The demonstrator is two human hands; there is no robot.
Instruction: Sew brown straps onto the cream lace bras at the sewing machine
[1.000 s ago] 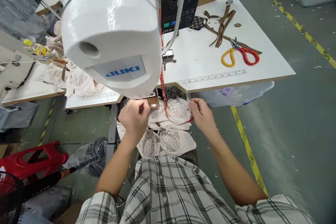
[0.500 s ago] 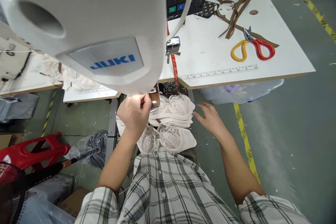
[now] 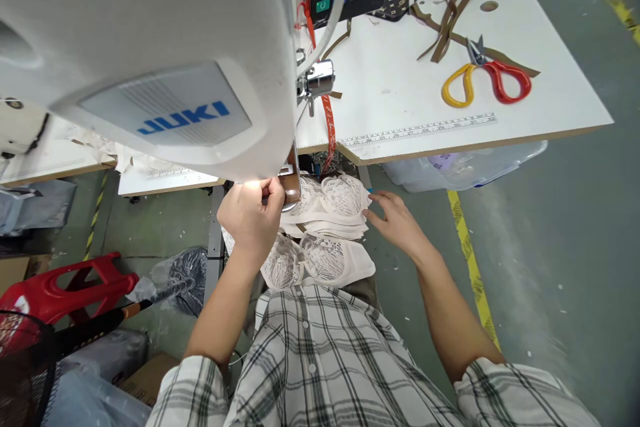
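White lace bras lie stacked below the sewing machine, and another white lace bra rests closer, against the plaid shirt. My left hand is closed in a pinch under the machine head, beside its brown front part. Whatever its fingers hold is hidden by the hand and the machine. At the stack's right edge, my right hand has its fingers apart, the tips at or just touching the fabric. The needle area is out of sight.
On the white tabletop lie scissors with yellow and red handles, brown strips and a patterned phone-like item. A clear plastic bin sits beneath. A red stool stands at left.
The view has shifted slightly, so the machine head appears farther left. My right hand has come slightly closer to the bra stack's edge. My left hand remains closed by the machine.
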